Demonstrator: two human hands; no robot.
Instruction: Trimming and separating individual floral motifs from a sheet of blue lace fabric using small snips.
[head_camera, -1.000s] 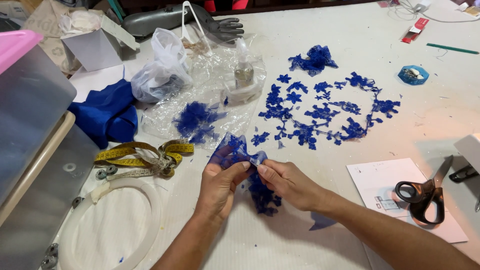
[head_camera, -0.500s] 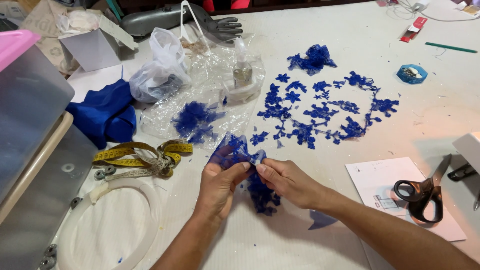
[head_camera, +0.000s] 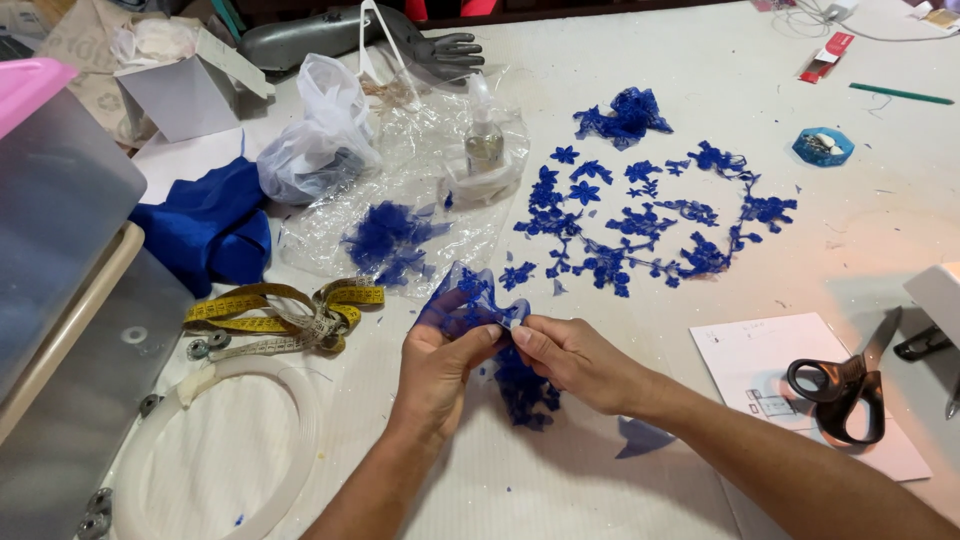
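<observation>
Entry: blue lace piece (head_camera: 485, 315), my chosen landmark, held just above the white table (head_camera: 640, 60), near its front edge.

Left hand (head_camera: 440, 365): I see it clenched on the lace, thumb and fingertips pinching the left part of the piece.

Right hand (head_camera: 575, 360): fingers pinched on the lace at its upper edge, fingertips almost meeting the left hand's; a tail of lace hangs down below both hands.

Step in hand, as I judge it: picking or pulling apart a small spot of the lace between the two pinches. The next move calls for fine, short finger work, with the fabric kept taut and the pull gentle, since netting of this kind looks easy to tear.

Around the lace:
- Beyond it and to the right, a spread of cut blue lace motifs (head_camera: 640, 215), lying loose, apart from the hands.
- Beyond it and to the left, a clear plastic sheet (head_camera: 400, 190) carrying a heap of blue scraps and a small spray bottle (head_camera: 484, 140).
- Left of it, a yellow tape measure (head_camera: 280, 310); below that a white hoop (head_camera: 235, 450).
- Right of it, black scissors (head_camera: 845, 385) on a sheet of paper (head_camera: 760, 370).

Open room: bare table lies directly below and in front of the lace. A careless sweep forward would scatter the motifs; the scissors limit the right side.
</observation>
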